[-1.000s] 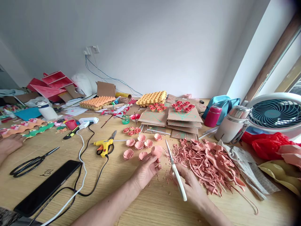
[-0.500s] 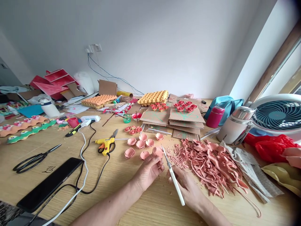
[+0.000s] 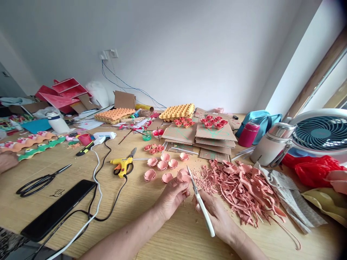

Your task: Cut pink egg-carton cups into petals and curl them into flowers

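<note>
Between the thumb and fingers of my left hand is a pink egg-carton cup. My right hand is closed round white-handled scissors, whose blades point up beside the cup's right edge. Just beyond my left hand, several trimmed pink cups sit in a loose group, with small red-edged flowers behind them. To the right of my right hand lies a heap of pink carton scraps, with fine clippings scattered at its left side.
A yellow glue gun, black scissors, a black phone and cables lie at left. Cardboard sheets bearing red flowers stand behind. A thermos and fan are at right. Another person's hand shows at the left edge.
Another person's hand has come into view at the left edge, by the painted egg-carton strips. My hands, the cup and the scissors stay in nearly the same place.
</note>
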`<state>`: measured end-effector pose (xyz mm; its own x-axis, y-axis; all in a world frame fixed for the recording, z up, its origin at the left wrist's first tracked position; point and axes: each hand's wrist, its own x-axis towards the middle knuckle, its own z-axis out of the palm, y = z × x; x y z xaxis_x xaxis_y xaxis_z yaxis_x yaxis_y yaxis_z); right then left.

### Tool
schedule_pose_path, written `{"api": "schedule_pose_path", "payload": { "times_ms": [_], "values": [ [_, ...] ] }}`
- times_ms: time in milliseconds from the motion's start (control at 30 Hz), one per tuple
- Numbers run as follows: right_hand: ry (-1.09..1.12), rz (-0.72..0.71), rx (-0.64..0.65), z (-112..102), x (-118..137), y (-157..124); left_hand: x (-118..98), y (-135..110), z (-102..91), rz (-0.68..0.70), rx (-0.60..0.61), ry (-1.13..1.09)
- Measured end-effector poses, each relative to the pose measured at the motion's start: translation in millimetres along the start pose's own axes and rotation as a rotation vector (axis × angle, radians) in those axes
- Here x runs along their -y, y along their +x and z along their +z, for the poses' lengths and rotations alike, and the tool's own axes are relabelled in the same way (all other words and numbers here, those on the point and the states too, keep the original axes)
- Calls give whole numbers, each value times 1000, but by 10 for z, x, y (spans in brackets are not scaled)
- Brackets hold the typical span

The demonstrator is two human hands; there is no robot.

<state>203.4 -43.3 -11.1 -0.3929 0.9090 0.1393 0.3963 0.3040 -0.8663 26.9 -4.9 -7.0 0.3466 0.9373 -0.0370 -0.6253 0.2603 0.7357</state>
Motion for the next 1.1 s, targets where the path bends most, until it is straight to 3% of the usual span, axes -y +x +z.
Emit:
{"api": "schedule_pose_path", "payload": {
  "times_ms": [667,1100],
  "values": [
    [-179,-128,-61,57,6,33,41,-39,62,-36,129,-27],
    [-148,-88,-28,15,38,14,15,-33,47,-27,58,-36]
  ]
}}
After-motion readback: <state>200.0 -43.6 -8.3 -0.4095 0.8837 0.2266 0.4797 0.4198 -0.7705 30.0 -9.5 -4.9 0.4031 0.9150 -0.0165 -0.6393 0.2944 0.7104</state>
